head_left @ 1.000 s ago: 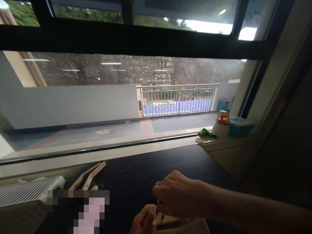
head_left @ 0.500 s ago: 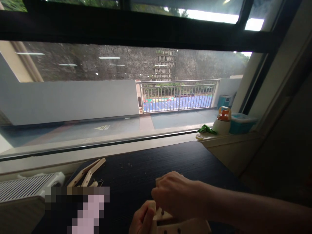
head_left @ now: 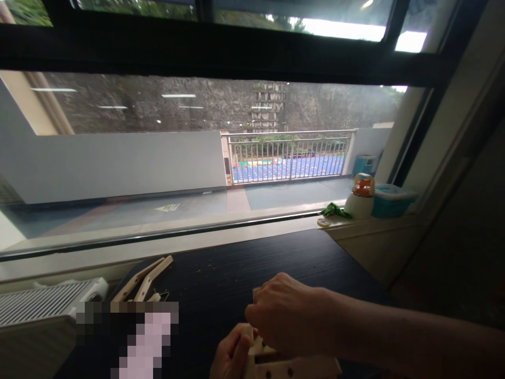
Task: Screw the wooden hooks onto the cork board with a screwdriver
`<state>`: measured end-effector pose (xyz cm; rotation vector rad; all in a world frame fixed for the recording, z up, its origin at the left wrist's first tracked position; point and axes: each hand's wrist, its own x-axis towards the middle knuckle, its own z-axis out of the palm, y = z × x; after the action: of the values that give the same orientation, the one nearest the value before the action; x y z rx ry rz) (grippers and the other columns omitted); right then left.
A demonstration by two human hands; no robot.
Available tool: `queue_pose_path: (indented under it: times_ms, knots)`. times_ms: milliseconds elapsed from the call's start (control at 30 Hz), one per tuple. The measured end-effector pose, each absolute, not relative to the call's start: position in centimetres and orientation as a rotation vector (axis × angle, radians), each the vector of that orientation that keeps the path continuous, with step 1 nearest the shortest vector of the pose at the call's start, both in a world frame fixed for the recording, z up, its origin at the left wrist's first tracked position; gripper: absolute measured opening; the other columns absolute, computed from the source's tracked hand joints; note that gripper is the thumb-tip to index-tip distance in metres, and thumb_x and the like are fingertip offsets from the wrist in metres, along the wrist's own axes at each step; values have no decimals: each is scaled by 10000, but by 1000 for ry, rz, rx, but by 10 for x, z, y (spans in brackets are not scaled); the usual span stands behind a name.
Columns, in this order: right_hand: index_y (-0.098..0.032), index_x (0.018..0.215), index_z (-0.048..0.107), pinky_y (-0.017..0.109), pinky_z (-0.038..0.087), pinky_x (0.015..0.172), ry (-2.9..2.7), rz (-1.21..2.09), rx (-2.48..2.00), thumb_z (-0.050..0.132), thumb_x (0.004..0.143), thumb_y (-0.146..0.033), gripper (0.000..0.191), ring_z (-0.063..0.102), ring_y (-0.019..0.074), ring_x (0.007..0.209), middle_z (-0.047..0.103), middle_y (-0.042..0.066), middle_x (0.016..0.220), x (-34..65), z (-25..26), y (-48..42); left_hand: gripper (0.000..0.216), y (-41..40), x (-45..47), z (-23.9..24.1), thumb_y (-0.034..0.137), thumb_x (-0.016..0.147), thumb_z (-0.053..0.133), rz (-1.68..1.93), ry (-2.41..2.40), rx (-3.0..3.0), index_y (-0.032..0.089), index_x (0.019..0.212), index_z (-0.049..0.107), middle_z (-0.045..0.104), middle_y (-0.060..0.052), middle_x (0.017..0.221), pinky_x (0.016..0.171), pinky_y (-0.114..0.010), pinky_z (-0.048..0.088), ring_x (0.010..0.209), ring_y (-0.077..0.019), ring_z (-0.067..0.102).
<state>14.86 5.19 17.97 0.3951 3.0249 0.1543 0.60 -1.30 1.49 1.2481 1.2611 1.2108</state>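
The wooden piece (head_left: pixel 311 367) is right under the right hand (head_left: pixel 284 311), left end pinched in the left hand (head_left: pixel 232 351); right's curled knuckles-up, can't tell around what.

Beneath the hands (head_left: pixel 290 313), the holed piece (head_left: pixel 305 369) is smooth, matt pale wood, like the strips (head_left: pixel 153 278) to their left. The dark worktop (head_left: pixel 236 273) around them looks finely grained, possibly laminate. Beyond them, the railing (head_left: pixel 291 158) is shiny metal.

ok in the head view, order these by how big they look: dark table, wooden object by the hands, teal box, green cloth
1. Dark table
2. Wooden object, nearer the camera and cut off
3. Teal box
4. Green cloth
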Motion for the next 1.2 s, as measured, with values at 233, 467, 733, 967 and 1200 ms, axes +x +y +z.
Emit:
queue_pose_path:
  times_ms: [233,467,733,967,1200]
  knots:
    - [-147,674,597,254,325,460,3063,96,346,572,723,-182,66,597,172,567,645,49,639,147,167,58,492,-14,8,14,630,765,463,1230,1288,1207,160,744,606,578,-19,685,634,-242,406,691,-181,505]
    - [-134,762,623,256,387,528,3014,36,618,435,863,-245,241,639,185,617,660,67,684,147,166,56,500,-12,6,14,629,770,453,1227,1274,1261,153,763,604,527,-3,653,626,-248,399,664,-172,477]
    - [-159,774,630,260,352,481,3063,83,558,481,802,-323,223,649,216,618,671,58,664,150,178,54,517,-13,8,19,643,757,460,1236,1250,1239,150,741,615,566,-7,660,623,-243,406,651,-169,492]
    - [-144,708,637,249,377,539,3007,78,293,518,778,-162,139,630,176,660,661,62,664,153,183,52,516,-14,8,19,635,758,470,1245,1285,1218,147,784,637,609,-27,697,634,-243,416,700,-189,522]
    - [-132,770,629,250,385,525,3017,84,491,492,819,-204,162,621,175,610,664,72,698,152,162,58,500,-15,8,20,627,773,452,1221,1292,1244,154,738,607,552,0,658,620,-238,402,649,-161,483]
